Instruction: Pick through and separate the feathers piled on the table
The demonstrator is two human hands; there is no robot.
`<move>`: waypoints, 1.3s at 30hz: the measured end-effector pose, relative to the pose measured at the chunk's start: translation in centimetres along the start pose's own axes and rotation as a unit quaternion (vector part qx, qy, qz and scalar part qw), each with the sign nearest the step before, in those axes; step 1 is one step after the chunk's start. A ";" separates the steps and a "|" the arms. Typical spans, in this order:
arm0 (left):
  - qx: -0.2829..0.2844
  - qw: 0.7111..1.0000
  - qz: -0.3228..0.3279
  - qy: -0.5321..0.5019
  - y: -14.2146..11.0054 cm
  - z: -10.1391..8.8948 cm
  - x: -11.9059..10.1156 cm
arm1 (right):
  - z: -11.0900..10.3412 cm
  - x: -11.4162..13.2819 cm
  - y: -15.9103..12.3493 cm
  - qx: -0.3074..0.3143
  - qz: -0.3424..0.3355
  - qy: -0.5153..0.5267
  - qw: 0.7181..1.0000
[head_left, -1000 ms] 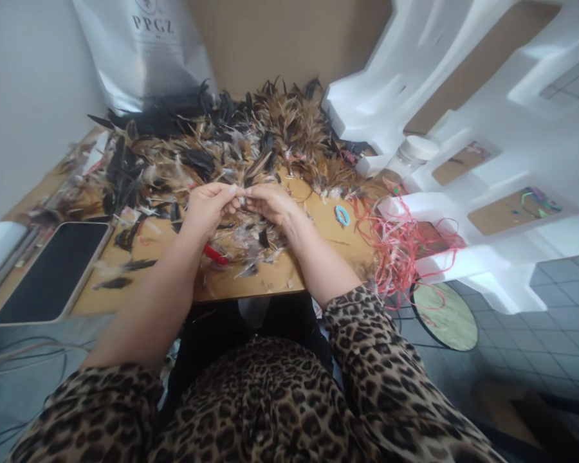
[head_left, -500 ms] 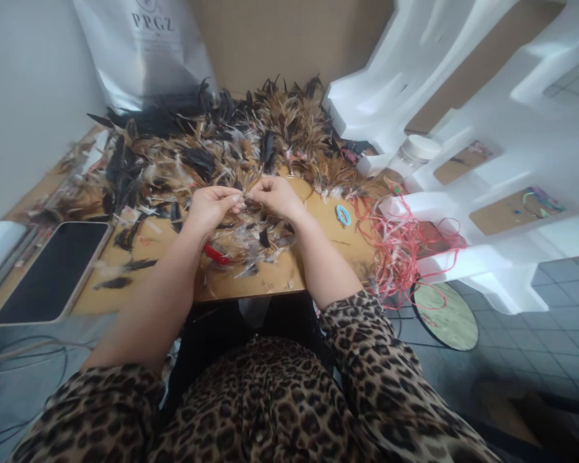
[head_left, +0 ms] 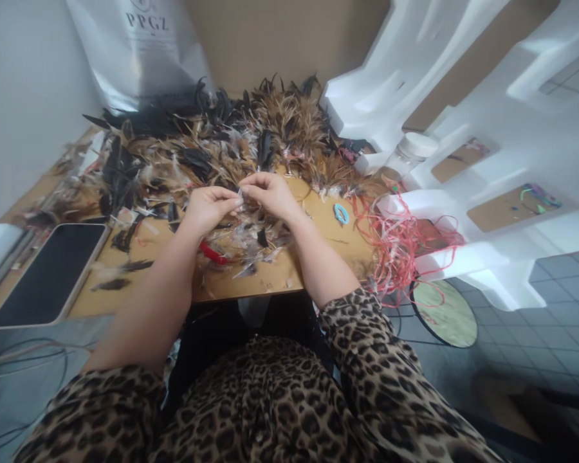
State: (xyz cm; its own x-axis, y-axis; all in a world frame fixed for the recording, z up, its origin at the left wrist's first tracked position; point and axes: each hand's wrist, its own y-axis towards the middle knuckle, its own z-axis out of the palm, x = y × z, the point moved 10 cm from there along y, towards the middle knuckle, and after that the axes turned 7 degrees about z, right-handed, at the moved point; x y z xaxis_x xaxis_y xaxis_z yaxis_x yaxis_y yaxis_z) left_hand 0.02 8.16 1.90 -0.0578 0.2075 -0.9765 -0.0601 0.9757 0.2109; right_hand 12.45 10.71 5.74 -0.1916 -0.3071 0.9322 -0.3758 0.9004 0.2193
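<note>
My left hand (head_left: 207, 207) and my right hand (head_left: 269, 191) meet fingertip to fingertip above the wooden table (head_left: 280, 276). Both are pinched shut on something small and pale that I cannot make out. Behind them lies a big heap of brown and black feathers (head_left: 212, 145). Under my wrists lie loose pale feather scraps (head_left: 251, 241) and a red-handled tool (head_left: 211, 253).
A phone (head_left: 48, 273) lies at the table's left. A silver bag (head_left: 139, 51) stands at the back. White foam packing (head_left: 463, 109) fills the right, with a clear white-lidded jar (head_left: 412, 153), red string (head_left: 400, 238) and a small blue ring (head_left: 340, 213) near it. A round mirror (head_left: 444, 313) lies on the floor.
My right hand has lifted slightly and moved back toward the feather heap; the left hand stays pinched against it. Nothing else has moved.
</note>
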 end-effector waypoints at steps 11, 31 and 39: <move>0.016 1.000 -0.011 -0.024 -0.2 0.2 -0.6 | 0.9 0.8 -0.6 0.064 -0.031 -0.102 0.992; 0.019 0.998 -0.022 -0.053 0.3 -0.4 0.4 | 0.8 1.6 -0.7 0.016 -0.086 -0.136 0.987; 0.039 0.980 -0.114 -0.158 0.0 0.0 2.1 | 1.5 2.8 -1.3 0.051 -0.132 -0.161 0.977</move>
State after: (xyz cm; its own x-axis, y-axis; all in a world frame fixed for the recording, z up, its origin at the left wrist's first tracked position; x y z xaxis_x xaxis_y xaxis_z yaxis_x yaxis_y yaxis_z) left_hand -0.06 8.64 -0.11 0.2605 -0.0172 -0.9653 0.0419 0.9991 -0.0065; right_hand 11.07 8.23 7.67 -0.3456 -0.6201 0.7043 -0.5361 0.7465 0.3942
